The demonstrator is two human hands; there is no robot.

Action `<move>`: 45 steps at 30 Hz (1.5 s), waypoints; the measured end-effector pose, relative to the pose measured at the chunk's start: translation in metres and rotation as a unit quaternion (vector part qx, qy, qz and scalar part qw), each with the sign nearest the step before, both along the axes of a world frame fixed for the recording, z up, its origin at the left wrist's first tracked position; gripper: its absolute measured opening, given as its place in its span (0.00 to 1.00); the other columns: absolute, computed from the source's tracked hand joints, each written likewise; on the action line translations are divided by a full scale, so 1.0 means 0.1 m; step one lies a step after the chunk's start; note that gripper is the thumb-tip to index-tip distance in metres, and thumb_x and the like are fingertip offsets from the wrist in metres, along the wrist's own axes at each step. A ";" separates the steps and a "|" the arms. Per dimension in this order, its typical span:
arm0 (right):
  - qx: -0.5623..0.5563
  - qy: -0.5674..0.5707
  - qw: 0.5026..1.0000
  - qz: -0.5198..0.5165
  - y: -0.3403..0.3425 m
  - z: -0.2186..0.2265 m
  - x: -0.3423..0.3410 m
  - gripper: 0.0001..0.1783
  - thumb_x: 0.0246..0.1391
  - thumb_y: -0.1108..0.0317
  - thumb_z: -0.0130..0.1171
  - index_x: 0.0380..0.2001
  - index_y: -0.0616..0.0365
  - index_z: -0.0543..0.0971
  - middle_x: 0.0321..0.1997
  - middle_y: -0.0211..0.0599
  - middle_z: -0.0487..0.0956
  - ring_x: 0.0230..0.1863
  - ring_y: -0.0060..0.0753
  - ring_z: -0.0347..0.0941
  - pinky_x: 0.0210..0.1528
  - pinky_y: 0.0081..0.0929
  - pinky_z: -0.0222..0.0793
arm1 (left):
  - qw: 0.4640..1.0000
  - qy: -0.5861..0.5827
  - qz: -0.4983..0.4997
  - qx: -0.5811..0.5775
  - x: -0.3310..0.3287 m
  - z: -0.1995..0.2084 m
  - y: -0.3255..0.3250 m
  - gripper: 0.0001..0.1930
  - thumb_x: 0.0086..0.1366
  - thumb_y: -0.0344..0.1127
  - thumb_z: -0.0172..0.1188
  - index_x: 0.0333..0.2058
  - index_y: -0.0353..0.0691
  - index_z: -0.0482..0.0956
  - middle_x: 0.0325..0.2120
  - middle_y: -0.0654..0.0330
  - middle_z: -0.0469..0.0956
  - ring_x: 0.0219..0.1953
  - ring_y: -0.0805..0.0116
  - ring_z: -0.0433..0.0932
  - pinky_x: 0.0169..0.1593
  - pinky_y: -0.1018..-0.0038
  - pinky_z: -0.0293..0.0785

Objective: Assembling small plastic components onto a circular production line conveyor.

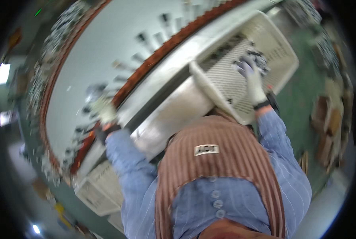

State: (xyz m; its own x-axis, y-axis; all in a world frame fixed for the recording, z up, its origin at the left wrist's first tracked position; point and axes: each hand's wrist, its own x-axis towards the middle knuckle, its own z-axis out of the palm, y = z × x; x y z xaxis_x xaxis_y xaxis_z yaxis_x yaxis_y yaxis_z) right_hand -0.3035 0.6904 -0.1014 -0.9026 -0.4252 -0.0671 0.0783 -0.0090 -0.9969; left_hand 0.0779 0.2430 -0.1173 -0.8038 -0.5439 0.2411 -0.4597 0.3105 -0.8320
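Observation:
My right hand (250, 75), in a pale glove with greyish fingertips, reaches into a white perforated plastic basket (283, 75). Its fingers are closed on a clump of small black-and-silver parts (260, 60); their exact kind is too blurred to tell. Out to the left, my left hand (102, 108), gloved too, is at the reddish-brown rim (146, 63) of a long pale surface (92, 51). Motion smears its fingers, and a silvery-grey shape at their tips cannot be made out. Several slim parts with dark ends (144, 39) lie along that rim.
A metal ledge (178, 107) runs between the rim and my striped apron. A second pale basket (102, 189) stands low at the left. Cardboard boxes (325, 119) are on the right, past the green floor (301, 95). More silvery parts (62, 32) line the surface's far-left edge.

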 end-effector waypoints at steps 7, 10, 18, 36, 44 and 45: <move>0.249 -0.153 0.923 -0.249 0.65 -1.30 -1.67 0.25 0.56 0.48 0.56 0.51 0.50 0.76 0.52 0.41 0.76 0.51 0.37 0.72 0.52 0.37 0.69 | 0.568 0.658 -0.059 0.491 -0.52 0.89 0.36 0.28 0.73 0.52 0.42 0.25 0.33 0.75 0.24 0.58 0.78 0.28 0.67 0.75 0.37 0.67 0.71; 0.630 -0.070 0.748 -0.196 0.96 -1.89 -2.32 0.37 0.49 0.36 0.59 0.56 0.49 0.77 0.58 0.51 0.76 0.61 0.46 0.72 0.59 0.42 0.68 | 0.527 0.689 -0.035 0.496 -0.44 0.96 0.25 0.26 0.72 0.53 0.43 0.27 0.36 0.73 0.25 0.58 0.77 0.29 0.66 0.75 0.39 0.67 0.72; 0.580 0.109 0.794 -0.145 0.99 -2.26 -2.65 0.50 0.35 0.42 0.72 0.59 0.61 0.70 0.54 0.58 0.76 0.58 0.58 0.71 0.61 0.45 0.66 | 0.425 0.781 -0.008 0.457 -0.10 0.66 0.10 0.20 0.68 0.47 0.50 0.26 0.34 0.73 0.25 0.54 0.77 0.32 0.62 0.77 0.43 0.64 0.74; 0.082 -0.187 0.970 0.132 -0.51 -1.53 -0.81 0.11 0.55 0.63 0.60 0.41 0.53 0.79 0.33 0.30 0.80 0.32 0.26 0.75 0.34 0.29 0.72 | 0.485 0.831 0.075 0.260 0.72 0.15 -0.41 0.22 0.69 0.47 0.54 0.46 0.28 0.73 0.39 0.46 0.78 0.40 0.56 0.77 0.49 0.63 0.72; -0.251 -0.343 0.833 0.354 -0.24 0.11 0.03 0.15 0.53 0.62 0.67 0.43 0.46 0.76 0.41 0.31 0.75 0.36 0.27 0.70 0.28 0.19 0.74 | 0.625 0.495 -0.015 0.603 -0.33 -0.37 1.33 0.15 0.70 0.41 0.54 0.42 0.33 0.76 0.35 0.55 0.80 0.34 0.61 0.79 0.41 0.68 0.77; -0.249 -0.335 0.828 0.376 -0.25 0.19 0.13 0.17 0.50 0.61 0.70 0.42 0.47 0.76 0.41 0.31 0.75 0.36 0.27 0.70 0.28 0.20 0.73 | 0.179 0.649 0.023 0.739 -0.71 -0.38 1.71 0.18 0.71 0.46 0.53 0.44 0.34 0.77 0.37 0.57 0.81 0.35 0.66 0.78 0.42 0.70 0.77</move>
State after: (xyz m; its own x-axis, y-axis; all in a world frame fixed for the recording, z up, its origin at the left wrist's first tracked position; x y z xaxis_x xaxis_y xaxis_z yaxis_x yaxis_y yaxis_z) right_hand -0.2909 0.6653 -0.0828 -0.2025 -0.9748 -0.0935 0.7815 -0.1033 -0.6152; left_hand 0.0065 0.4135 -0.1549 -0.5786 -0.7835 -0.2265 0.0024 -0.2794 0.9602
